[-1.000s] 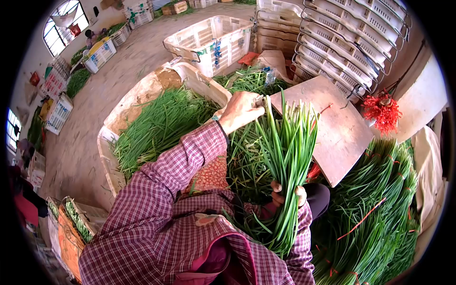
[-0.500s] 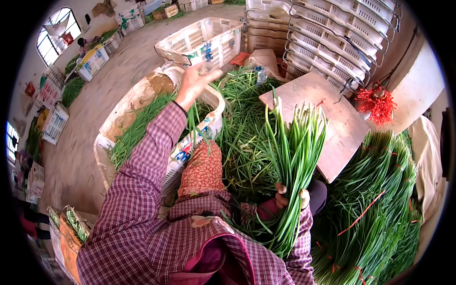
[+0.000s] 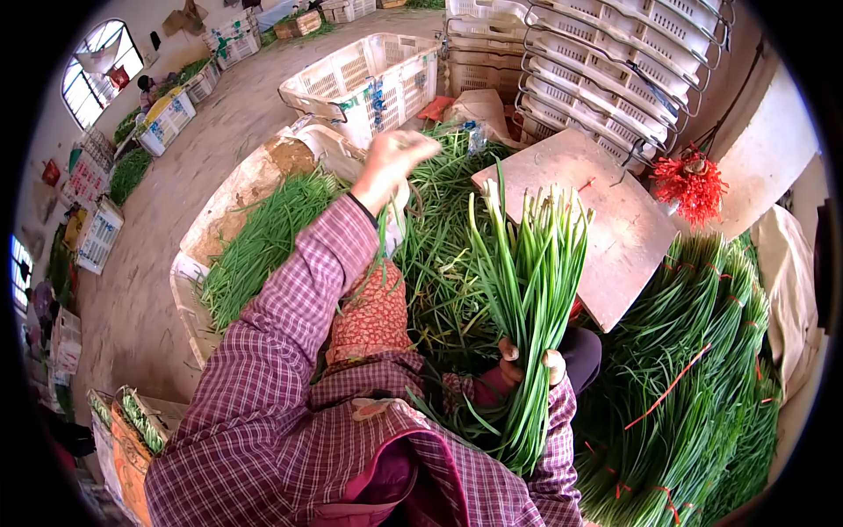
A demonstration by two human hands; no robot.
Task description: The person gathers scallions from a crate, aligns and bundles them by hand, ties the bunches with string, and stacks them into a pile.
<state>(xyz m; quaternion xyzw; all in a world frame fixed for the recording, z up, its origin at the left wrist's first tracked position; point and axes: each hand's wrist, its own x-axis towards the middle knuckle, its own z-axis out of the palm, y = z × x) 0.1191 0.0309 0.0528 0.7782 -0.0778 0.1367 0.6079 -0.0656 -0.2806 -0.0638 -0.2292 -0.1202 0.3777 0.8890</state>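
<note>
From my remote seat I had the stalk bundle (image 3: 533,281) to the R of the L hand (image 3: 391,167) and closer to the body. Its long axis ran roughly away from the chest, pale ends up twd the tan board (image 3: 606,224), leaf ends down nr the lap. R hand (image 3: 511,364) was the nearer one, wrapped round the bundle's lower half; digits showed on both sides, pressed in, so grip looked snug, tho the palm was hidden behind stalks.

L hand was well apart from the bundle, btwn the crate (image 3: 183,269) of greens and the loose greens (image 3: 443,233). Its fingers were bunched close tog, pointing R, a bit blurred. Some thin green strands (image 3: 382,235) hung below that wrist; cdn't tell if the fingertips pinched them or anything else. Tied bunches (image 3: 680,378) lay R of the R hand.
</note>
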